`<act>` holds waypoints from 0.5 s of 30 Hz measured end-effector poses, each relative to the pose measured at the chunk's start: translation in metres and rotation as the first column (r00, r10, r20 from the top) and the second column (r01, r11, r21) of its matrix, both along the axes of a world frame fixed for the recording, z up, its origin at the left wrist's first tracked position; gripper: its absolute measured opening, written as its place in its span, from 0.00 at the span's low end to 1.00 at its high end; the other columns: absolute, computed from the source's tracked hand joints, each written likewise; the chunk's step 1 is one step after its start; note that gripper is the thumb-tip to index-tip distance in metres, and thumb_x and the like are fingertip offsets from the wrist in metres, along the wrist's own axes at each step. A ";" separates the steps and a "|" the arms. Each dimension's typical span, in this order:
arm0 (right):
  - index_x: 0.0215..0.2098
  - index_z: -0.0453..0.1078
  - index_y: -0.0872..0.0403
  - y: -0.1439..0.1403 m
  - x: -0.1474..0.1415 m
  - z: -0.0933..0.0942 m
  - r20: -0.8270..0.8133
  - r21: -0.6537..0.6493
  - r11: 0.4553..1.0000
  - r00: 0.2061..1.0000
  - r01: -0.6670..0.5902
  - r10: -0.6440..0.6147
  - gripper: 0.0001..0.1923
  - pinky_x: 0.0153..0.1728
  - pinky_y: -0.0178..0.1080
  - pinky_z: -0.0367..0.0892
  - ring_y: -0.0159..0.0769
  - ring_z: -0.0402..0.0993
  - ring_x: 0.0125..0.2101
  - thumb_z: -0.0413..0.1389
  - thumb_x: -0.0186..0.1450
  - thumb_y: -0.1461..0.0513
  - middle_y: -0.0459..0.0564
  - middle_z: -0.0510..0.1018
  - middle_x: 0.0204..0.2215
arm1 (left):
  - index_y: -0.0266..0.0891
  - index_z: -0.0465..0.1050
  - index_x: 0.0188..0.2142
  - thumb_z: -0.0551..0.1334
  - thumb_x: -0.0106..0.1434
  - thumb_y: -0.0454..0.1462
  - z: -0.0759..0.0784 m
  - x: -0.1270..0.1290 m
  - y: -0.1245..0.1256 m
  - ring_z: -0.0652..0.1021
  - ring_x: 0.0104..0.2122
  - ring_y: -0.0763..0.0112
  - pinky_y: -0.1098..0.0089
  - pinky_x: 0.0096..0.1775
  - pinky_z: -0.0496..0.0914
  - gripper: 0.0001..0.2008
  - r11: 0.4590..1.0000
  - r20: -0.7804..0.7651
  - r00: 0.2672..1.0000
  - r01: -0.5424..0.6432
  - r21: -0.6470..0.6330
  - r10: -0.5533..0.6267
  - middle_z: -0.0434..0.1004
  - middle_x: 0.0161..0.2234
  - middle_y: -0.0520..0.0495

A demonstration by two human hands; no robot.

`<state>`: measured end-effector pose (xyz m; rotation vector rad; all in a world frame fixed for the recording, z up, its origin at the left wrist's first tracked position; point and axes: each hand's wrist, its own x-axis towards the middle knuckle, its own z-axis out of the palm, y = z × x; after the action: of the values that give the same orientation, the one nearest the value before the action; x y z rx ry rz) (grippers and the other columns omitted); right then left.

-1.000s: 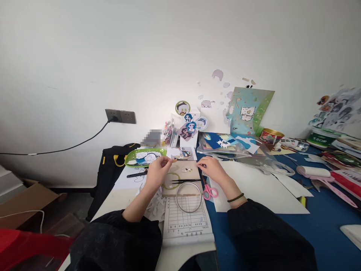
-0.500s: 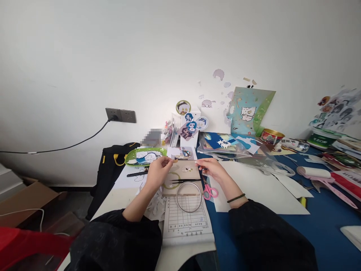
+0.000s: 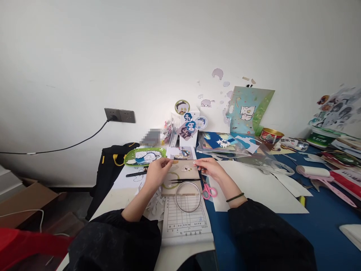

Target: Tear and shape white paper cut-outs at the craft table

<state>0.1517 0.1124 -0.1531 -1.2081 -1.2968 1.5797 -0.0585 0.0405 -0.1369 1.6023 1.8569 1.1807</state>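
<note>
My left hand (image 3: 158, 172) pinches a small yellow-brown paper piece (image 3: 175, 162) between thumb and forefinger. Level with it, my right hand (image 3: 212, 168) has thumb and forefinger closed on a tiny white piece (image 3: 194, 163). A gap separates the two pieces. Below them lies a beige card (image 3: 180, 191) with a small cut-out figure (image 3: 186, 168) and a green ring shape. Black tweezers (image 3: 184, 181) lie across that card. Nearer me, a thin silvery ring (image 3: 176, 201) rests on a printed form pad (image 3: 188, 226). Pink-handled scissors (image 3: 209, 191) are just below my right hand.
A green tray (image 3: 128, 159) with paper cut-outs stands behind my left hand, near a black pen-like tool (image 3: 136, 174). White sheets (image 3: 254, 188) cover the right side. Plastic bags of paper (image 3: 222, 145) and a gold-rimmed tub (image 3: 271, 134) stand at the back.
Both hands keep their pinch and hardly move. The whole view has shifted very slightly; the pieces stay in the fingers.
</note>
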 end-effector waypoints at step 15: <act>0.27 0.79 0.57 -0.003 -0.003 0.000 0.046 0.045 0.999 0.999 -0.031 0.029 0.04 0.20 0.28 0.58 0.26 0.67 0.22 0.63 0.53 0.63 0.50 0.77 0.25 | 0.40 0.77 0.29 0.56 0.58 0.40 -0.003 0.003 -0.003 0.77 0.33 0.60 0.68 0.30 0.60 0.11 0.996 -0.333 0.940 -0.089 -0.029 0.074 0.81 0.32 0.45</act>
<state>0.1484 0.1093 -0.1533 -1.2082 -1.3783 1.5434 -0.0556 0.0379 -0.1401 1.8043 2.1594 0.9369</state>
